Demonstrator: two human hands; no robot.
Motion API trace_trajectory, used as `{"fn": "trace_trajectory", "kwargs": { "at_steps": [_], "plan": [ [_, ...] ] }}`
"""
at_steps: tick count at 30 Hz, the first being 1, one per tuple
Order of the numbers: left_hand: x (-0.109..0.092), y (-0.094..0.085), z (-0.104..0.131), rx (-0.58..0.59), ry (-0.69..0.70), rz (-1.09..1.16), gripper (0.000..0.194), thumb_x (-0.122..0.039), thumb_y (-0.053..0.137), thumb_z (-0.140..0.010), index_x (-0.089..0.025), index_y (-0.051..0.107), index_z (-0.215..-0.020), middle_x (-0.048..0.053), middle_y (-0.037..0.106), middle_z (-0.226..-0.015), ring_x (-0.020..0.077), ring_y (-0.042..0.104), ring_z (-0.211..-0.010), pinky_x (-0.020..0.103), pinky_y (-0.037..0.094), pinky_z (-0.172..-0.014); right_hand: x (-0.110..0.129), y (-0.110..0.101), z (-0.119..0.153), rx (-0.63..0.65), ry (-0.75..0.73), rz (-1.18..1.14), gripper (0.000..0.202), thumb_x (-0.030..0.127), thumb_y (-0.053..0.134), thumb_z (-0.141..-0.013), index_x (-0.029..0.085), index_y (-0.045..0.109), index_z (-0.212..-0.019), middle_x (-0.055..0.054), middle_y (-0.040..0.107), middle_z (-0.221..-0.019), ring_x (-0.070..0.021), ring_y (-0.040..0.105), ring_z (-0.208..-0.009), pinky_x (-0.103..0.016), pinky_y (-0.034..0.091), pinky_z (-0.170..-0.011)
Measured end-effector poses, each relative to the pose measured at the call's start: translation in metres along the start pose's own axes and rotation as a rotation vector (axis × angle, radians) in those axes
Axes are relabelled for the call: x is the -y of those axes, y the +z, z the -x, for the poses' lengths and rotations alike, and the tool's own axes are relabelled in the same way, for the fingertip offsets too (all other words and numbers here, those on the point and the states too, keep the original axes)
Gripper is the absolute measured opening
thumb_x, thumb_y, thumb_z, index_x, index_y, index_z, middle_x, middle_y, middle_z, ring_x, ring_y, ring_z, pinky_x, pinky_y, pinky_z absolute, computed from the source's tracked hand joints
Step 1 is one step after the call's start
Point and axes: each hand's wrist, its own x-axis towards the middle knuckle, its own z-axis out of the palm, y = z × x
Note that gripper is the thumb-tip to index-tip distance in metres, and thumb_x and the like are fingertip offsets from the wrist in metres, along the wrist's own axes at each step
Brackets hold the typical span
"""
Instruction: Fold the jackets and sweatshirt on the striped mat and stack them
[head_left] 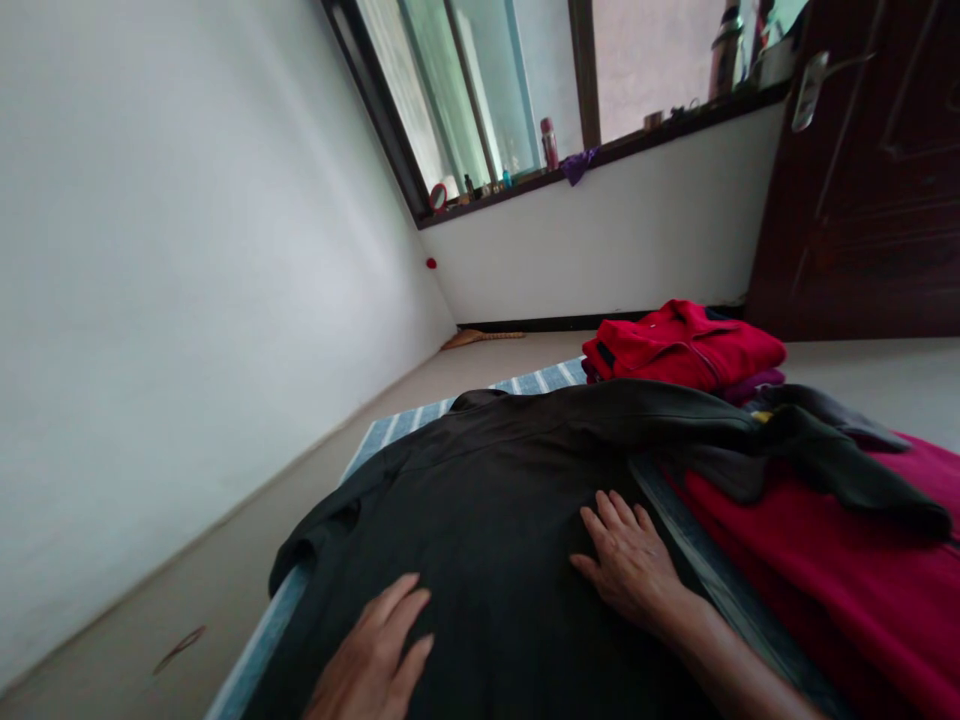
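Observation:
A dark green-black jacket (495, 500) lies spread out, back side up, over a blue striped cloth (409, 425). One sleeve bends down at the left edge; the other stretches right across other clothes. My right hand (626, 560) rests flat on the jacket's right side, fingers apart. Lower down on the left, my left hand (375, 655) is over the jacket with its fingers loosely spread and nothing in them. Its wrist is cut off by the bottom of the view.
Folded red clothes (682, 345) are stacked at the back right. A crimson garment (817, 570) lies along the right side. A white wall (187, 250) rises on the left, and a dark door (877, 190) stands at the far right. A broom (480, 338) lies on the floor.

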Motion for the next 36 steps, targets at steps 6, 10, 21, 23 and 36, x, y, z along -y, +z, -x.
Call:
{"fn": "trace_trajectory", "kwargs": {
  "at_steps": [6,10,21,23,36],
  "plan": [
    [-0.102,0.045,-0.202,0.305,0.081,0.073,0.035,-0.02,0.045,-0.087,-0.018,0.062,-0.118,0.007,0.06,-0.128,0.0174,0.053,-0.119,0.026,0.04,-0.104,-0.001,0.005,-0.002,-0.03,-0.01,-0.009,0.059,0.045,0.049,-0.088,0.014,0.048,-0.138,-0.019,0.034,-0.147,-0.0368,0.027,-0.137,-0.055,0.023,-0.108],
    [-0.129,0.085,-0.266,0.303,0.03,0.056,0.033,-0.024,0.044,-0.089,-0.022,0.062,-0.116,0.007,0.062,-0.122,0.0216,0.056,-0.11,0.034,0.043,-0.097,-0.002,0.013,-0.003,-0.069,-0.017,-0.027,0.06,0.048,0.049,-0.089,0.014,0.048,-0.138,-0.019,0.034,-0.147,-0.0375,0.026,-0.137,-0.057,0.023,-0.108],
    [-0.145,0.125,-0.291,0.216,-0.088,0.006,0.047,-0.046,0.029,-0.094,-0.024,0.049,-0.131,0.008,0.042,-0.146,0.0308,0.032,-0.132,0.051,0.026,-0.105,-0.002,0.022,-0.004,-0.089,-0.006,-0.049,0.064,0.052,0.049,-0.089,0.013,0.047,-0.139,-0.021,0.031,-0.148,-0.038,0.024,-0.138,-0.059,0.021,-0.109],
    [-0.143,0.132,-0.299,0.255,-0.113,0.019,0.053,-0.049,0.026,-0.095,-0.023,0.043,-0.137,0.008,0.034,-0.151,0.0292,0.025,-0.138,0.051,0.024,-0.108,-0.001,0.023,-0.004,-0.092,-0.007,-0.042,0.063,0.052,0.049,-0.089,0.013,0.047,-0.139,-0.021,0.031,-0.148,-0.0379,0.024,-0.138,-0.059,0.021,-0.109],
    [-0.128,0.139,-0.328,0.406,-0.078,0.058,0.07,-0.061,0.021,-0.091,-0.018,0.029,-0.146,0.012,0.019,-0.156,0.0255,0.013,-0.144,0.048,0.016,-0.113,-0.001,0.028,-0.004,-0.141,-0.018,-0.02,0.066,0.054,0.048,-0.088,0.013,0.045,-0.139,-0.022,0.031,-0.148,-0.0404,0.024,-0.137,-0.061,0.019,-0.108]
  ]
}}
